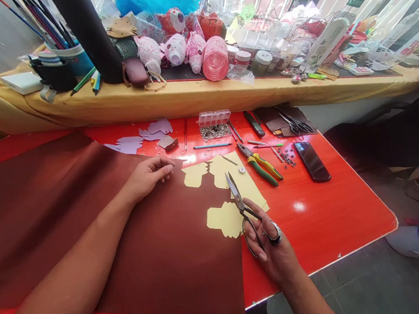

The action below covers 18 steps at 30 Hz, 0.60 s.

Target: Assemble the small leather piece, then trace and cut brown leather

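A plain reddish-brown sheet [169, 252] fills the lower left of the frame; the paper pieces [223, 218] at centre are pale yellow. The scissors [241, 204] there have silver blades and dark handles, the pliers [256, 167] above right green and yellow grips. The tabletop [323, 214] is red. At upper centre, stuffed shapes [176, 50] show pink-and-white patterning.

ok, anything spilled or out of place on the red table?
Possibly: small dark bits lie scattered on the red table between the pliers and phone, while other small pieces sit in an open clear box. They look spilled, though they may be set out deliberately.
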### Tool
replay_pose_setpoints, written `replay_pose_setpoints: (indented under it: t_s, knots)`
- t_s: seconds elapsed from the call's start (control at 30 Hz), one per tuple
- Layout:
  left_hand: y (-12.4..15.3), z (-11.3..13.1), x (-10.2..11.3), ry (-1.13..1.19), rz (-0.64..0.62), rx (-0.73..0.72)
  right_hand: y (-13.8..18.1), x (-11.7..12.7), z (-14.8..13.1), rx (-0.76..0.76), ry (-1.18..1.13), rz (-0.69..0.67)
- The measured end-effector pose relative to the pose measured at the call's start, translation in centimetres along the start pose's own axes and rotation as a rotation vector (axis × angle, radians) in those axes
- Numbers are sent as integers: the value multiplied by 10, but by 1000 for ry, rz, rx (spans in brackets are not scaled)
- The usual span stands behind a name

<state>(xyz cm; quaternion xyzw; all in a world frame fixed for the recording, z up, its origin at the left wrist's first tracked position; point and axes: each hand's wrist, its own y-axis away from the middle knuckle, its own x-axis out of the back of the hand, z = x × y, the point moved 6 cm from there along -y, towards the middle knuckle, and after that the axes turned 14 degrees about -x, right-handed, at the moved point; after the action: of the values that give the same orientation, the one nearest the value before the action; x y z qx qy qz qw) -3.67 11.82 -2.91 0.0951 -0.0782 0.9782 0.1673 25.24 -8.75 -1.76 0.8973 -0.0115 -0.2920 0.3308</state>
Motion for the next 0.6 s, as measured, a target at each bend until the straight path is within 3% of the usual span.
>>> replay_pose_setpoints:
  t_s: [0.3, 0.6]
  knots:
    - [1, -9, 10, 201, 171, 2, 2, -1, 0, -8, -17, 20]
    - [2, -11, 8, 146, 127, -18, 2, -2, -1, 3, -57, 11]
